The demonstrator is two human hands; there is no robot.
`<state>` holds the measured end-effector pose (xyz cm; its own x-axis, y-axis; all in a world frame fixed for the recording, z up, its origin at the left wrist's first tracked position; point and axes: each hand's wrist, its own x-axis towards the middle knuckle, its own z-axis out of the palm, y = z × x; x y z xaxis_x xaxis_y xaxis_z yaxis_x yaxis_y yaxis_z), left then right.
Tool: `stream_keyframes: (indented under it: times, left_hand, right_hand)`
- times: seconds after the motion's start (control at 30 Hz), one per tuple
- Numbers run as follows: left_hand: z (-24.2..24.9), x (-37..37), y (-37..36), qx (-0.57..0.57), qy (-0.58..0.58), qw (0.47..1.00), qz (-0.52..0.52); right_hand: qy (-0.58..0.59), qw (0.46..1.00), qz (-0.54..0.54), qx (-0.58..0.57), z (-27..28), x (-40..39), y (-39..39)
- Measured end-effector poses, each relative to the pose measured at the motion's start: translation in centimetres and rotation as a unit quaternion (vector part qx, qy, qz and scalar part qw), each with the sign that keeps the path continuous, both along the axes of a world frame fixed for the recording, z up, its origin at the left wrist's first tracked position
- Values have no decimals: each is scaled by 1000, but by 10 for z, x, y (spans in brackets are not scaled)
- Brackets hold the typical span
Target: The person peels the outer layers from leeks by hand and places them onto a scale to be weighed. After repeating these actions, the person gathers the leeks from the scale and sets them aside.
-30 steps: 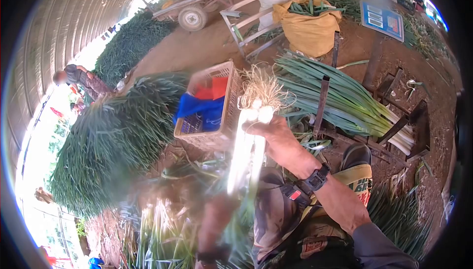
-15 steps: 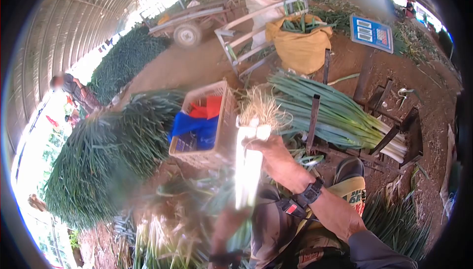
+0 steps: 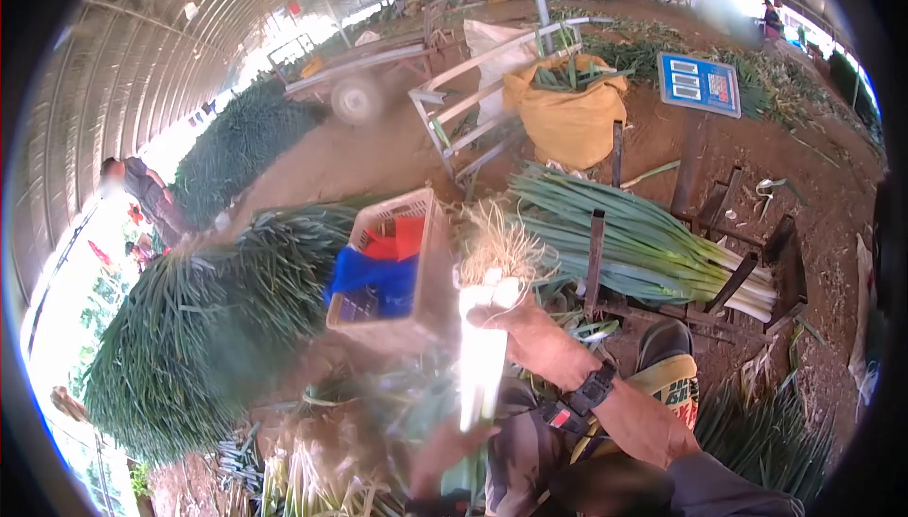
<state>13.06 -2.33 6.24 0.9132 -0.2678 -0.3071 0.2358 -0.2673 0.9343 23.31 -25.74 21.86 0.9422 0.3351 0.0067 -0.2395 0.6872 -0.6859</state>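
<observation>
A bundle of white-stemmed green onions (image 3: 483, 366) stands upright in front of me, its stringy roots at the top and its stems glaring in the light. Just below the roots, my right hand (image 3: 515, 320) is wrapped round the stems; a dark watch is on that wrist. Lower down, my left hand (image 3: 454, 451) is blurred beside the bundle's lower part, and its grip cannot be made out. More green onions (image 3: 653, 243) lie in a dark metal rack (image 3: 594, 266) to the right. Loose onions (image 3: 317, 465) are heaped at the lower left.
A plastic crate (image 3: 427, 271) with blue and red cloth is left of the bundle. A large onion pile (image 3: 208, 318) lies at left. Behind are a yellow sack (image 3: 572, 120), a metal frame (image 3: 437, 124), a scale (image 3: 698, 85) and a cart (image 3: 355, 72). A person (image 3: 147, 197) stands far left.
The view has shifted slightly, so the background sits lower in the picture. My right hand still holds the bundle near its roots. My left hand is a little lower and nearer the stems.
</observation>
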Motion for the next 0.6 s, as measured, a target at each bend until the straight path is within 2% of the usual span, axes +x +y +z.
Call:
stream_keyframes:
  times: [0.07, 0.13, 0.17, 0.2, 0.23, 0.27, 0.33, 0.37, 0.4, 0.43, 0.6]
  left_hand:
    - [-2, -8, 4, 14, 12, 1000, -8]
    - [53, -9, -17, 48, -44, 997, -29]
    - [61, -8, -14, 98, -85, 989, -72]
    - [62, -7, -10, 36, -107, 992, -49]
    - [60, -7, -2, -74, -102, 992, -28]
    - [61, -7, 7, -182, -96, 979, -3]
    - [95, 2, 21, -113, -110, 986, 46]
    - [112, 9, 30, -61, -121, 989, 64]
    - [131, 13, 36, -26, -63, 990, 122]
    - [150, 17, 37, -30, -79, 986, 141]
    - [186, 44, 63, -34, -144, 971, 189]
  right_hand:
    - [-31, 996, 45, 64, -9, 5, -2]
    - [-39, 997, 49, 43, -6, 5, 0]
    - [-48, 997, 48, 30, -1, 2, 2]
    - [-55, 997, 47, 19, 4, 1, 3]
    - [-92, 984, 47, -147, 3, 4, -1]
    - [-130, 941, 55, -306, 1, 7, -5]
    - [-145, 972, 93, -159, -21, 8, -9]
    - [-215, 928, 88, -293, -11, 8, -16]
    - [-229, 923, 89, -296, -19, 8, -19]
    - [-244, 918, 87, -300, -25, 8, -21]
    - [-380, 747, 94, -538, -2, 0, -39]
